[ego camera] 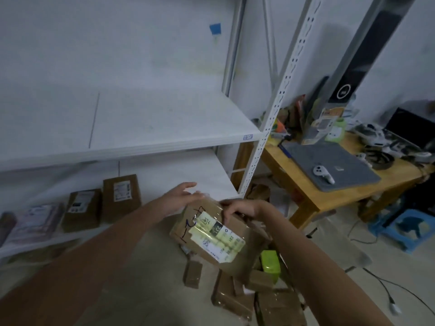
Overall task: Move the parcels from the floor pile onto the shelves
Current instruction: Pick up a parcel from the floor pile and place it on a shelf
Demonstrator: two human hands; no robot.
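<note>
From the head camera, both hands are holding one brown cardboard parcel [211,234] in the air, above the floor pile [237,288] and just in front of the lower shelf [188,175]. The parcel is tilting, its top face showing a pale green shipping label under clear tape and dark handwritten marks. The right hand [240,208] is gripping the parcel's far upper edge, fingers curled over it and pressing on the taped face. The left hand [181,196] is sitting at the parcel's far left corner with fingers spread and extended; whether they are truly clasping the box is hard to tell through the blur. Below, the floor pile is showing several taped brown boxes lying at odd angles, with a bright green box [270,262] among them. On the lower shelf, to the left, two brown parcels [101,203] are standing side by side, and a flatter wrapped package [35,222] is lying just beside them. The upper shelf [141,128] is stretching bare above. To the right, a wooden surface [306,184] is carrying a grey mat [329,165] and assorted clutter
</note>
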